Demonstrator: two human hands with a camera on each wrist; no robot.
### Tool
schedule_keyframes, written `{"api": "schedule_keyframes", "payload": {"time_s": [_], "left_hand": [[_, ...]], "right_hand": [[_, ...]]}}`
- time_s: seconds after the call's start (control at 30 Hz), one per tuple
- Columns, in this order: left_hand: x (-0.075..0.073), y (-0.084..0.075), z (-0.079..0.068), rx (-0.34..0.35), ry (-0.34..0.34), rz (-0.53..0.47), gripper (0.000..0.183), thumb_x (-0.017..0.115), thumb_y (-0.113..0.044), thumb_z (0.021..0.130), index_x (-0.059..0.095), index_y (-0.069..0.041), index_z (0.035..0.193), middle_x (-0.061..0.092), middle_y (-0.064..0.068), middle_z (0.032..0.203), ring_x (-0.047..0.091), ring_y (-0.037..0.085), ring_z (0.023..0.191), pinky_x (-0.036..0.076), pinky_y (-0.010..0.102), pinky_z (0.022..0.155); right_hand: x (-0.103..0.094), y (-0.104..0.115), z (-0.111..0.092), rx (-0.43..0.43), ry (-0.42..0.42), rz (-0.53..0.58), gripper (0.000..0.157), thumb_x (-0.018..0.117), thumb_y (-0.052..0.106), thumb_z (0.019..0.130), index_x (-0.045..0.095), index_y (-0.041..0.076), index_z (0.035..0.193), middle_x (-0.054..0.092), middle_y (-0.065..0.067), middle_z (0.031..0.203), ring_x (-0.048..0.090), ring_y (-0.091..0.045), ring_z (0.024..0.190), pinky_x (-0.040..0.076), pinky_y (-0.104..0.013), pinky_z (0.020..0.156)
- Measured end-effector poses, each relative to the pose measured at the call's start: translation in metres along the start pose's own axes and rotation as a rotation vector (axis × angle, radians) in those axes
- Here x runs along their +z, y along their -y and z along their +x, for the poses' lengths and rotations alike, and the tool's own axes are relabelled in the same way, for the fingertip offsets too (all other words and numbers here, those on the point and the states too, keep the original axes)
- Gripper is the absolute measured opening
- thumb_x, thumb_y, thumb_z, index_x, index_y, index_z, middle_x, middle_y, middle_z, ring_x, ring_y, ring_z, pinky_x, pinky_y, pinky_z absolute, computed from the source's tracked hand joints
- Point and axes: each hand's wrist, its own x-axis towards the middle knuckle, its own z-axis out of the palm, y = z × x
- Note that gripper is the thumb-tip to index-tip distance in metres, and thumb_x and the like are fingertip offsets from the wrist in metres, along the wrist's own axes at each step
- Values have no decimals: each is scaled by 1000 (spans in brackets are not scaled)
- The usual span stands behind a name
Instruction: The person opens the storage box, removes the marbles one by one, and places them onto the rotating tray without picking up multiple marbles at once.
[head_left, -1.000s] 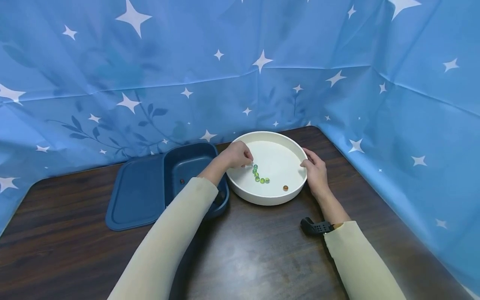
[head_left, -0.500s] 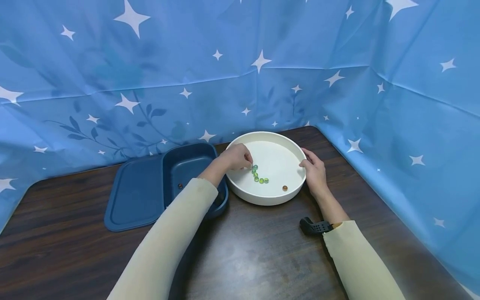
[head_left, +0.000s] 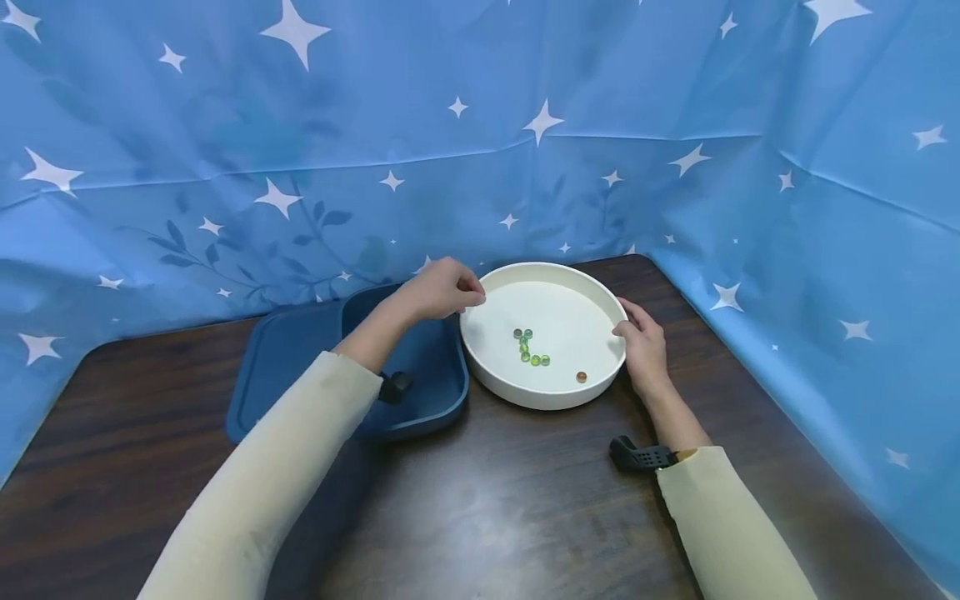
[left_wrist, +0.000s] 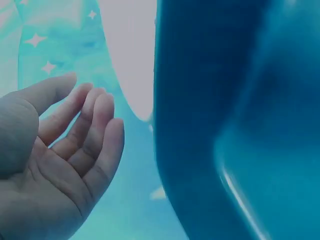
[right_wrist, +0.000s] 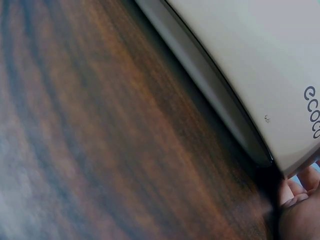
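Note:
In the head view my left hand (head_left: 442, 290) is raised over the gap between the blue box and the white round tray (head_left: 543, 401), by the tray's left rim. The left wrist view shows its fingers loosely bent, with nothing between them. My right hand (head_left: 645, 343) grips the tray's right rim, thumb over the edge and fingers outside. Inside the tray several green glass marbles (head_left: 525, 357) form a Y-like shape with a bent foot. An amber marble (head_left: 581, 377) lies apart from them, towards the front right.
The blue box (head_left: 431, 427) stands left of the tray, partly covered by my left forearm. Beside it lies a flat blue lid (head_left: 281, 354). The dark wooden table (head_left: 510, 500) ends at a blue star-patterned curtain (head_left: 450, 192).
My left hand has let go of a green marble at the upper left of the cluster and moved up and left. The right hand stays on the rim. The head view shifted slightly.

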Motion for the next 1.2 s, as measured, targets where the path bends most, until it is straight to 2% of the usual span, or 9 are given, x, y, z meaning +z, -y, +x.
{"api": "schedule_keyframes", "payload": {"time_s": [0.2, 0.33, 0.43, 0.57, 0.9, 1.1, 1.2], "left_hand": [[-12, 35, -27, -4, -37, 64, 24, 62, -19, 100, 74, -5, 115, 74, 13, 110, 66, 24, 95, 54, 39, 83], [-13, 57, -41, -48, -31, 75, 26, 63, -17, 99, 73, -2, 118, 74, 14, 114, 67, 26, 100, 55, 43, 90], [-12, 67, -50, -75, -21, 92, 26, 63, -15, 99, 71, -1, 119, 73, 16, 116, 67, 28, 104, 56, 44, 92], [-10, 72, -58, -86, -6, 132, 27, 65, -11, 97, 69, 0, 121, 72, 18, 118, 67, 31, 108, 55, 46, 92], [-4, 80, -65, -152, 77, 361, 33, 66, 4, 90, 69, -4, 122, 68, 16, 120, 65, 29, 106, 57, 45, 89], [1, 88, -63, -183, 97, 453, 33, 61, 9, 91, 70, -6, 120, 69, 15, 119, 63, 25, 93, 55, 39, 82], [3, 94, -63, -191, 83, 477, 31, 58, 11, 93, 70, -6, 116, 69, 14, 114, 59, 24, 87, 53, 37, 79]], "right_hand": [[-7, 2, -1, 9, 1, -15, 63, 41, 5, 92, 43, 11, 154, 41, -8, 161, 44, -24, 145, 37, -45, 119], [-9, 1, -1, 7, 12, -9, 64, 40, 5, 91, 42, 12, 155, 41, -9, 161, 44, -26, 145, 38, -46, 118], [-10, 1, -1, 20, 4, -7, 64, 41, 4, 91, 42, 13, 155, 41, -8, 161, 44, -24, 145, 38, -44, 118], [-12, 0, -1, 32, -5, -17, 64, 41, 5, 91, 43, 15, 155, 41, -6, 161, 44, -23, 145, 39, -42, 117], [-10, 1, -2, 25, 11, -17, 64, 40, 5, 92, 42, 14, 155, 42, -7, 161, 45, -24, 143, 41, -41, 115], [-4, 1, -1, 23, 17, -6, 64, 41, 4, 91, 43, 13, 154, 44, -9, 159, 47, -25, 141, 42, -39, 113], [0, 2, 0, 20, 23, -5, 63, 41, 4, 91, 44, 12, 154, 44, -9, 159, 47, -25, 141, 42, -39, 113]]}}
